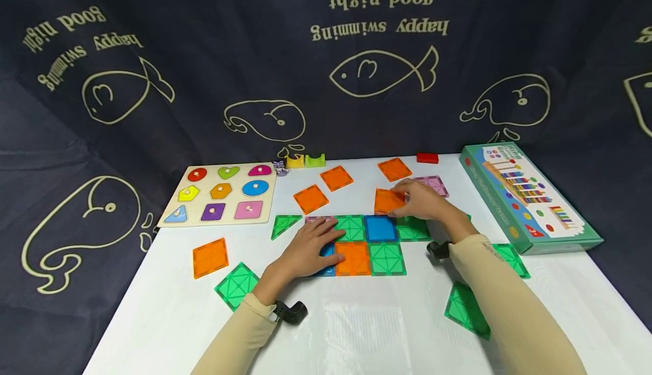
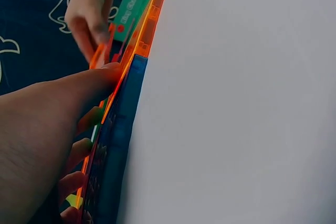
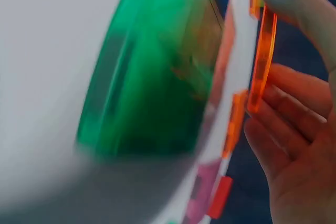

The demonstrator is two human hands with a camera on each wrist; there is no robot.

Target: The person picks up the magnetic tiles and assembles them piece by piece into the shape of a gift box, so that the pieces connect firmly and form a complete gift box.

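Joined flat magnetic tiles lie in two rows at the table's middle. The near row has a partly covered blue tile [image 1: 328, 268], an orange tile [image 1: 352, 259] and a green tile [image 1: 387, 259]. Behind them are a green tile [image 1: 350, 228], a blue tile [image 1: 381, 229] and another green tile [image 1: 412, 229]. My left hand [image 1: 305, 249] rests on the left end of these rows, fingers spread, thumb over the orange tile. With thumb and fingers my right hand [image 1: 420, 201] pinches an orange square tile [image 3: 265, 51] by its edges, just behind the blue tile in the head view.
Loose orange tiles [image 1: 337, 178] lie at the back, a green triangle [image 1: 285, 225] left of the rows. A shape puzzle board [image 1: 239, 191] stands back left, a game box [image 1: 530, 194] back right. More green tiles [image 1: 464, 310] lie near both forearms. A red block [image 1: 427, 158] sits behind.
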